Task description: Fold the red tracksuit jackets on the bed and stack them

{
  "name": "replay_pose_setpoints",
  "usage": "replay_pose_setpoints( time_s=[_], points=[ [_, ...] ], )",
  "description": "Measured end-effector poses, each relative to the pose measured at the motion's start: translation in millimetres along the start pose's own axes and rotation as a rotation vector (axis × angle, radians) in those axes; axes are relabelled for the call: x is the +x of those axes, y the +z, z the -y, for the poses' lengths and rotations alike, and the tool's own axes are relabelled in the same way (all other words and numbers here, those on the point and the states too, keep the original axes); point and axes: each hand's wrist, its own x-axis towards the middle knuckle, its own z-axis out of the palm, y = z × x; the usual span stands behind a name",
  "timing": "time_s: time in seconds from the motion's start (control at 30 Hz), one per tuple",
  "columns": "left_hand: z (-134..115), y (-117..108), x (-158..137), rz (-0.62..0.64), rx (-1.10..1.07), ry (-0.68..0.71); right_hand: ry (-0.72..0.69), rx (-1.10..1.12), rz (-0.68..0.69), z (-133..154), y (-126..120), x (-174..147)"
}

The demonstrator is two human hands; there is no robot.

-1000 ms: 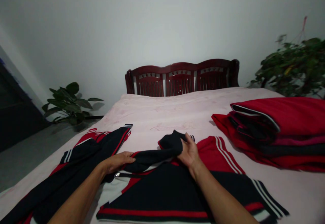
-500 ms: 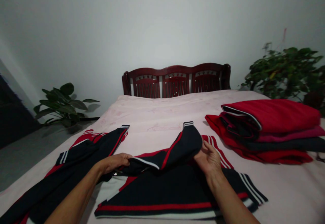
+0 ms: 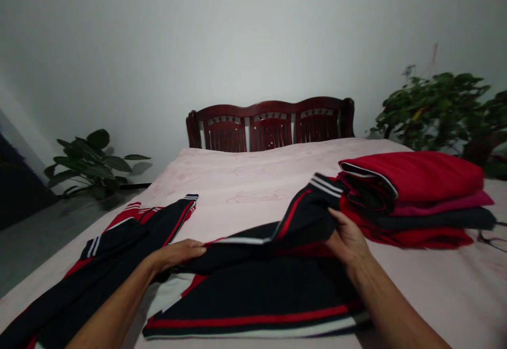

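Dark grey floor (image 3: 27, 241) shows at far left, and a pale wall (image 3: 253, 37) spans the background. Rightward runs a bed (image 3: 245, 180) under a pink sheet, with a carved headboard (image 3: 273, 122) at its far end. I count two leafy plants, one left (image 3: 89, 167) and one right (image 3: 439, 109); one dark-and-red garment (image 3: 106, 259) on the bed's left; one dark jacket (image 3: 257, 293) spread at near centre; and one stack of folded clothes (image 3: 415, 201) on the right. My left hand (image 3: 180, 253) reaches in palm down, fingers pinched on the jacket's edge. My right hand (image 3: 350, 238) tilts inward, thumb and fingers clamped on the raised sleeve (image 3: 304, 219). I cannot tell whether its striped cuff (image 3: 325, 186) touches the stack.
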Motion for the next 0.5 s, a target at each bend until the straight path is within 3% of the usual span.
replay_pose_setpoints(
  time_s=[0.1,0.23,0.3,0.5],
  points=[
    [5,-1,6,0.011,0.024,0.026,-0.081,0.036,-0.106,12,-4,-2],
    [10,2,15,-0.007,0.045,0.044,0.17,-0.158,-0.271,-2,-22,0],
    [11,4,16,-0.043,0.059,0.054,0.228,-0.194,-0.304,-8,-29,2],
    [8,8,13,-0.18,0.135,0.074,0.027,-0.119,-0.231,9,-33,12]
  ],
)
